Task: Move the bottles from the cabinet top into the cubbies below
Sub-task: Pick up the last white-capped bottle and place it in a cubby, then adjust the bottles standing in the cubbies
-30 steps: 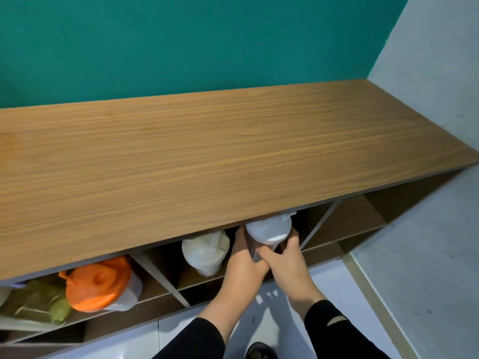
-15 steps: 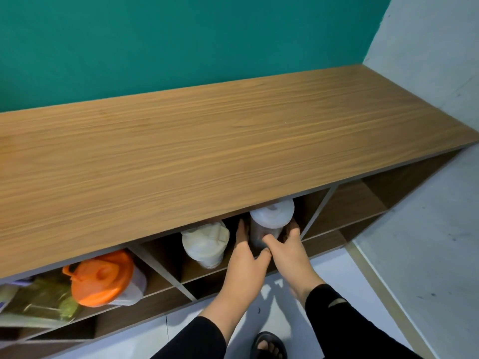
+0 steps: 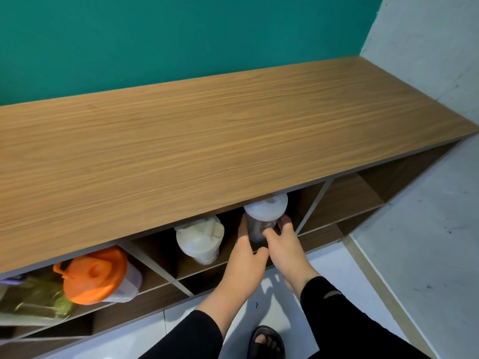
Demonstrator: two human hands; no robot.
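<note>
A clear bottle with a white lid (image 3: 266,209) stands in a middle cubby under the wooden cabinet top (image 3: 207,141). My left hand (image 3: 245,257) and my right hand (image 3: 283,246) wrap its body from both sides. Left of it in the same cubby stands a cream-lidded bottle (image 3: 199,235). One cubby further left holds an orange-lidded bottle (image 3: 96,274) and a greenish clear bottle (image 3: 33,299). No bottle stands on the part of the cabinet top in view.
A teal wall rises behind the cabinet and a grey wall (image 3: 427,60) closes the right side. The rightmost cubby (image 3: 347,198) holds nothing visible. A sandalled foot (image 3: 267,342) rests on the white floor below.
The white-lidded bottle has gone a little deeper into the cubby, with both hands following it. The view has shifted slightly.
</note>
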